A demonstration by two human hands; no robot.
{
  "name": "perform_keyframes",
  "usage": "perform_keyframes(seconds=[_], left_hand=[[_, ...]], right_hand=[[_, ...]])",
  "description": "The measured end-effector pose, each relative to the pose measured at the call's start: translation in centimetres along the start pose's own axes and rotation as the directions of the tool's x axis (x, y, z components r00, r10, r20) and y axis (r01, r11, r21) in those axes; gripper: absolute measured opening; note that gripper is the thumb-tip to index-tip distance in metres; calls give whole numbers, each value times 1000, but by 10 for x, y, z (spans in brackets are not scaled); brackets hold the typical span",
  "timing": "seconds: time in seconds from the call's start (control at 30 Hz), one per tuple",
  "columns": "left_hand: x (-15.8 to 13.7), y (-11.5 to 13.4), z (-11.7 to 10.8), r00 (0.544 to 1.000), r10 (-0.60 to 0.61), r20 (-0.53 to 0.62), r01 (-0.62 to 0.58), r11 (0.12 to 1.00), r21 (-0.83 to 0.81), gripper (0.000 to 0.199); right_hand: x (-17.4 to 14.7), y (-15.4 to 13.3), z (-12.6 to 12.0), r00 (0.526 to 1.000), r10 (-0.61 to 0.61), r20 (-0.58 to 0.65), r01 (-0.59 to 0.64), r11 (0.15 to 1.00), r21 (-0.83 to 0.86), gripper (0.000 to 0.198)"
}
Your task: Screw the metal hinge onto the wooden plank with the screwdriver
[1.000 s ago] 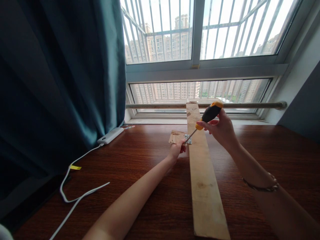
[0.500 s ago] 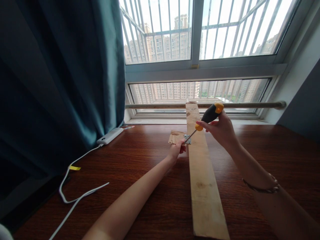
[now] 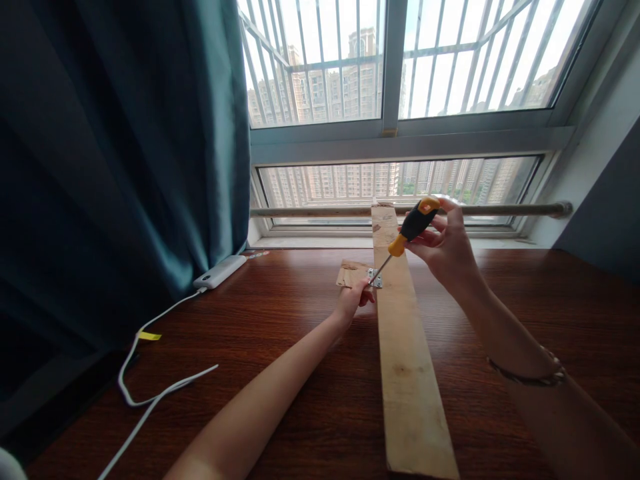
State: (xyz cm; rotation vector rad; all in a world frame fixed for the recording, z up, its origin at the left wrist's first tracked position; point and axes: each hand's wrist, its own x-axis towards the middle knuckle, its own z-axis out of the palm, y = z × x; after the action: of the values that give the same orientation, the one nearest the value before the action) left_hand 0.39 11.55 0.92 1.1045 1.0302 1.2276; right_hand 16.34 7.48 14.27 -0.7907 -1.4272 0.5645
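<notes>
A screwdriver (image 3: pixel 419 221) with a black and yellow handle slants down to the left, and my right hand (image 3: pixel 447 250) is closed on its handle with the fingertips. Its tip reaches a silver metal hinge (image 3: pixel 376 278) that spans a short wooden piece (image 3: pixel 351 273) and a long wooden board (image 3: pixel 407 360). Beside the tip, my left hand (image 3: pixel 356 299) is pinched at the near edge of the short piece and hinge. What its fingertips hold is hidden or too small to make out.
The wood lies on a dark brown tabletop (image 3: pixel 280 313). The board's far end meets a horizontal rail (image 3: pixel 310 213) below the barred window. A white power strip (image 3: pixel 221 271) with a white cable (image 3: pixel 131 373) lies left, beside a blue curtain (image 3: pixel 210 133).
My right hand has shifted its grip on the handle, its fingers opening out and turning, and the screwdriver has rotated and tilted slightly. My left hand, the hinge and the wood stay in place.
</notes>
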Motion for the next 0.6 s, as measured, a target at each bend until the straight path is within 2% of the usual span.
perform_keyframes(seconds=[0.1, 0.17, 0.33, 0.43, 0.53, 0.6], left_hand=[[0, 1, 0, 1000, 25, 6, -26, 1000, 14, 26], [0, 2, 0, 999, 37, 3, -38, 999, 29, 26], [-1, 4, 1, 999, 39, 6, -40, 998, 43, 26], [-2, 4, 1, 1000, 14, -11, -14, 998, 54, 26], [-2, 4, 0, 1000, -14, -9, 14, 998, 57, 25], [-3, 5, 0, 1000, -25, -6, 25, 997, 66, 27]], right_hand=[[-1, 0, 3, 1000, 12, -4, -12, 998, 60, 61], [-1, 3, 3, 999, 30, -15, -29, 999, 39, 59], [0, 9, -2, 992, -22, -124, -12, 963, -269, 68], [1, 7, -6, 990, -17, -142, -38, 927, -372, 68], [1, 4, -7, 993, -5, -119, -36, 938, -345, 66], [2, 4, -6, 997, -1, -80, -20, 967, -255, 66]])
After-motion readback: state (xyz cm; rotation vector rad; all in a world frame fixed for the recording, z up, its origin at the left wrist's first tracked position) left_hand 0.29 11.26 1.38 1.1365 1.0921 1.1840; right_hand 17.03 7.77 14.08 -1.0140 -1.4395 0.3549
